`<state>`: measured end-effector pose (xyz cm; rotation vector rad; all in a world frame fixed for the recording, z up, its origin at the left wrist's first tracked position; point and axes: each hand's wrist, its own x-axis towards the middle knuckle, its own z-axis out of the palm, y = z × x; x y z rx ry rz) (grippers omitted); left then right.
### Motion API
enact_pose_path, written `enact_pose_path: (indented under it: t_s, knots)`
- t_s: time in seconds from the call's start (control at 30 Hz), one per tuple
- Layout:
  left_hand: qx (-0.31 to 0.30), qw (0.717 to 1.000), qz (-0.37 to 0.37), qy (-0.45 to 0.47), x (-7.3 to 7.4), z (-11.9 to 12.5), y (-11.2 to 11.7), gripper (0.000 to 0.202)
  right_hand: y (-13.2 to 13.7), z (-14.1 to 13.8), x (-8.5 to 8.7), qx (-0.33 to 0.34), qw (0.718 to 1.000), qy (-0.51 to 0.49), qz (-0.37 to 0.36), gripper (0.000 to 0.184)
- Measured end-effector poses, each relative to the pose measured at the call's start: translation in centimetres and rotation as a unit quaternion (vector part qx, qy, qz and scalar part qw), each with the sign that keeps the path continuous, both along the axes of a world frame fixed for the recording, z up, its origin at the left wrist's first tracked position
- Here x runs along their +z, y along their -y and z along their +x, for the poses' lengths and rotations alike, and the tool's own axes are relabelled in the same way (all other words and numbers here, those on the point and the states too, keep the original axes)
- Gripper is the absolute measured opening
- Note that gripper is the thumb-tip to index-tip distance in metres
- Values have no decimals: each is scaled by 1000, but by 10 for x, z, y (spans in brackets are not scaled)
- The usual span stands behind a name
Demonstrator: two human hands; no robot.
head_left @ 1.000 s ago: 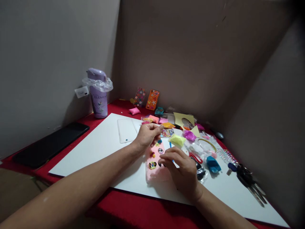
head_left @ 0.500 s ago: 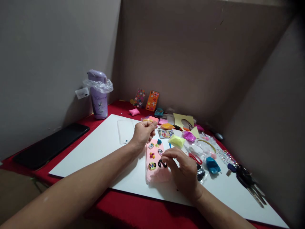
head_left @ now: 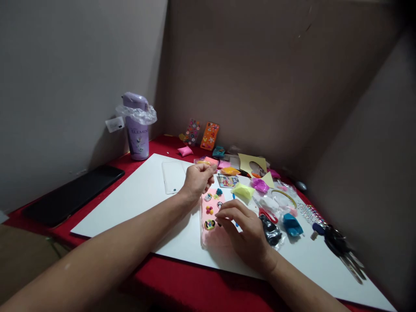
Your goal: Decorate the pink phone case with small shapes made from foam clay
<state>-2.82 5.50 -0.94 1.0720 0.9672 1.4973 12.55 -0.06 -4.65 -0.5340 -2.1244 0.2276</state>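
Observation:
A phone case coated in pink clay (head_left: 214,238) lies on the white board, with small clay figures (head_left: 209,210) and a teal rosette stuck on it. Above its lower half hovers my right hand (head_left: 245,232), thumb and index tips brought together in a pinch. Whatever they hold, if anything, is too small to make out. A black piece under these fingertips is mostly covered. My left hand (head_left: 198,180) is closed in a pinch just beyond the case's top left corner; its fingers hide any content.
A clear phone case (head_left: 173,177) lies left on the white board (head_left: 130,203). To the right are clay packets (head_left: 243,190), red scissors (head_left: 269,215), a black clay bag (head_left: 272,229) and keys (head_left: 341,247). A purple tumbler (head_left: 139,138) and decorated cases (head_left: 210,135) stand behind.
My right hand has shifted slightly left over the pink case, now covering most of the black piece. My left hand stays pinched in about the same place. The view has tilted slightly.

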Motion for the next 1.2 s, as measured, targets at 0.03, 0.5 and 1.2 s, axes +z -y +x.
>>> enact_pose_path:
  t_s: [0.03,0.5,1.2]
  knots:
    - [-1,1000,-1,-2,0,0,0,31,0,0,0,4,1000,4,4,21]
    - [-2,1000,-1,-2,1,0,1,31,1,0,-1,11,1000,-22,-10,19]
    - [-4,1000,-15,-5,4,0,4,32,-1,-6,3,-3,999,53,0,12]
